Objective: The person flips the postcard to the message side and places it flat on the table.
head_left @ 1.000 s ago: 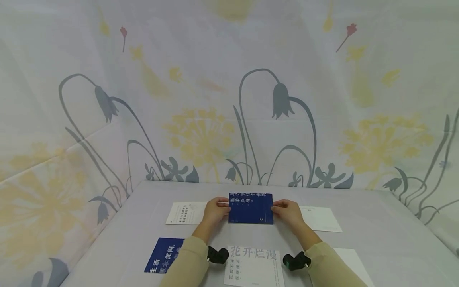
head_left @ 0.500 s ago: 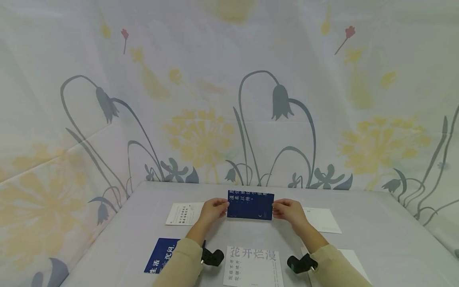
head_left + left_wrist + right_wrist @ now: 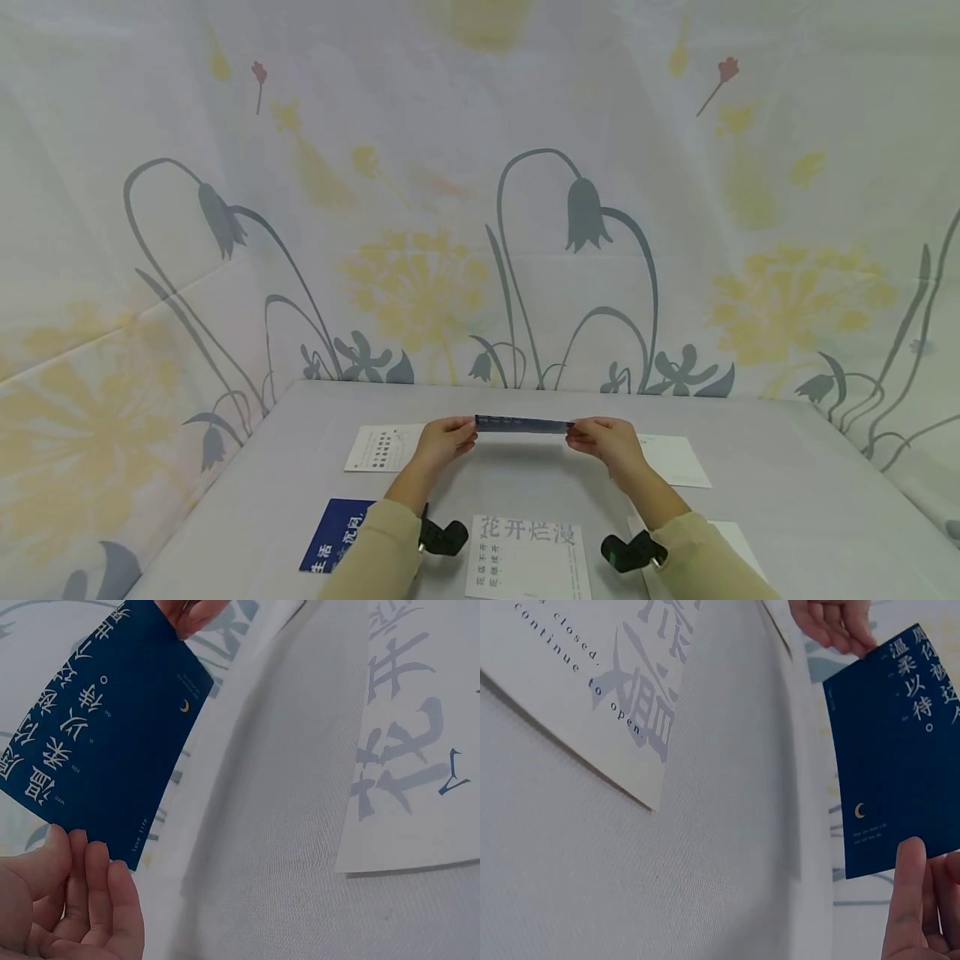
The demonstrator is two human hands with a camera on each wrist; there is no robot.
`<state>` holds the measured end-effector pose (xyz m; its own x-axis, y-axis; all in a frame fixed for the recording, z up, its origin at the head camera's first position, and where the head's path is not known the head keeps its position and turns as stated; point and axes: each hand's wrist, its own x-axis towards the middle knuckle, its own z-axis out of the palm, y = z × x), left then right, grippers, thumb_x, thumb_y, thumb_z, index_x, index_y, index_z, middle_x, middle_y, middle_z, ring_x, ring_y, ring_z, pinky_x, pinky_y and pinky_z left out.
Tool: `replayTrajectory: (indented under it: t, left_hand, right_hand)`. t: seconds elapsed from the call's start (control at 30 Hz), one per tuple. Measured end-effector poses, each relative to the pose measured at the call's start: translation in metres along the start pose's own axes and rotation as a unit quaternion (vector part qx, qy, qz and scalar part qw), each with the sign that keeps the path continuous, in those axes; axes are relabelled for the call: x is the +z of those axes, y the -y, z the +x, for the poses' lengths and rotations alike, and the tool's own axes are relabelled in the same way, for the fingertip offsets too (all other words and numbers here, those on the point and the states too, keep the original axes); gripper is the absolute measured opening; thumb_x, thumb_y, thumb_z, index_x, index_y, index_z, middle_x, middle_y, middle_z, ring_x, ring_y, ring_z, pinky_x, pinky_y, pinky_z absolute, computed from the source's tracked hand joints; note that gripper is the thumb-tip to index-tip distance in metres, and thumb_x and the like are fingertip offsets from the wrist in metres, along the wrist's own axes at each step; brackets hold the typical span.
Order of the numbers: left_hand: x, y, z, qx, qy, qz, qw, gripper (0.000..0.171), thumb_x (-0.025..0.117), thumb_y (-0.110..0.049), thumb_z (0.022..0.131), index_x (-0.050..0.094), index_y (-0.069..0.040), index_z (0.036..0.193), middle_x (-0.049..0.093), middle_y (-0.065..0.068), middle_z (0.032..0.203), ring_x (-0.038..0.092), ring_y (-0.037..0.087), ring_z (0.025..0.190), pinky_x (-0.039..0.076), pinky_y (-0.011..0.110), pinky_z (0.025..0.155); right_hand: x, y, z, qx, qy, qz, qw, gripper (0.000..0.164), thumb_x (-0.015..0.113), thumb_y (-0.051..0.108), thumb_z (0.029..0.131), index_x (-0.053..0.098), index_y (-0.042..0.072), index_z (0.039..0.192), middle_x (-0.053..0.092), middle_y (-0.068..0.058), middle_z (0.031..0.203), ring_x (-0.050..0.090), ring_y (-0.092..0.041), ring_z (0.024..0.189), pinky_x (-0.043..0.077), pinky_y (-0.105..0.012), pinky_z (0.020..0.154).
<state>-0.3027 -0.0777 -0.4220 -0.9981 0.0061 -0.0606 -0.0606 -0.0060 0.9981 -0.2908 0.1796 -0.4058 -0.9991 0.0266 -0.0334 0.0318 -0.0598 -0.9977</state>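
Soft, even light washes the floral backdrop (image 3: 450, 100) and the tabletop (image 3: 247, 492) in muted gray.
Diffuse shadow on the tabletop beneath the raised blue card (image 3: 522, 424) suggests light from above; in the head view the card, seen nearly edge-on, dulls to gray, its lettering unreadable. Both wrist views run dimmer, the tabletop's far edge looking bowed and blurred, the tiny print beside the card's moon too soft to read.

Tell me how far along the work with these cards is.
Done: the moon-marked blue card is raised off the table. In hand: the left hand and right hand hold its opposite ends. Remaining: probably setting it down, perhaps in the gap between the far white cards.
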Motion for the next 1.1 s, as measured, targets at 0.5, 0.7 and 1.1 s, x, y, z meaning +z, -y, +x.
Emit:
replayTrajectory:
  t: [0.5, 0.7, 1.1]
  left_hand:
    - [-0.005, 0.001, 0.0, -0.044, 0.011, -0.063, 0.997, 0.03, 0.058, -0.002, 0.09, 0.057, 0.013, 0.116, 0.065, 0.018, 0.103, 0.063, 0.012, 0.079, 0.053, 0.028, 0.077]
    - [-0.005, 0.0, -0.002, -0.052, 0.005, -0.053, 0.9973, 0.034, 0.058, -0.004, 0.091, 0.054, 0.011, 0.121, 0.065, 0.011, 0.094, 0.061, 0.011, 0.077, 0.053, 0.025, 0.074]
    - [-0.004, 0.005, -0.003, -0.016, 0.014, 0.061, 0.9979, 0.035, 0.059, -0.001, 0.087, 0.056, 0.008, 0.121, 0.062, 0.016, 0.103, 0.061, 0.017, 0.081, 0.054, 0.029, 0.071]
  right_hand:
    - [0.002, -0.004, 0.0, -0.006, -0.016, -0.039, 0.999, 0.026, 0.059, -0.004, 0.087, 0.058, -0.019, 0.109, 0.064, -0.024, 0.101, 0.066, -0.02, 0.079, 0.055, -0.025, 0.068]
    - [0.003, -0.006, 0.0, 0.006, -0.025, -0.075, 0.997, 0.028, 0.061, -0.001, 0.087, 0.059, -0.015, 0.111, 0.066, -0.016, 0.095, 0.064, -0.018, 0.075, 0.055, -0.025, 0.067]
    - [0.007, -0.011, 0.0, 0.029, -0.025, -0.123, 0.992, 0.032, 0.062, -0.002, 0.083, 0.059, -0.011, 0.114, 0.064, -0.012, 0.09, 0.062, -0.018, 0.071, 0.055, -0.029, 0.064]
